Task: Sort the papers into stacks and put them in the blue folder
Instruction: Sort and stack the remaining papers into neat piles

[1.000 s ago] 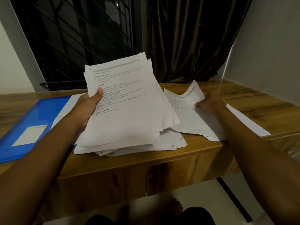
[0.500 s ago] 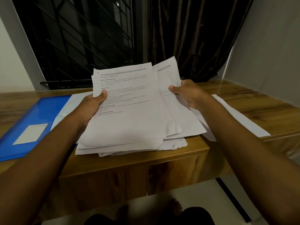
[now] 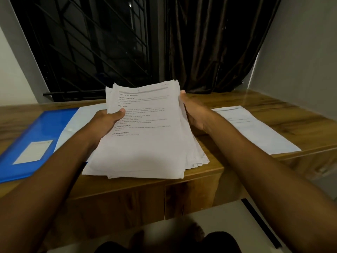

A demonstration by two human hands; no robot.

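Both hands gather the stack of papers (image 3: 145, 136) at the front of the wooden desk (image 3: 300, 125).

The left hand (image 3: 107, 121) grips the stack's left edge, thumb on the top page. The right hand (image 3: 195, 114) clasps the right edge, its fingers hidden behind the sheets. The stack leans up toward the window, its near end on the desk. The blue folder (image 3: 36, 132) lies flat just to the left, and a loose sheet (image 3: 255, 128) lies apart on the right. The step looks like squaring the pile; next the ragged edges likely need tapping even and that sheet sorted.
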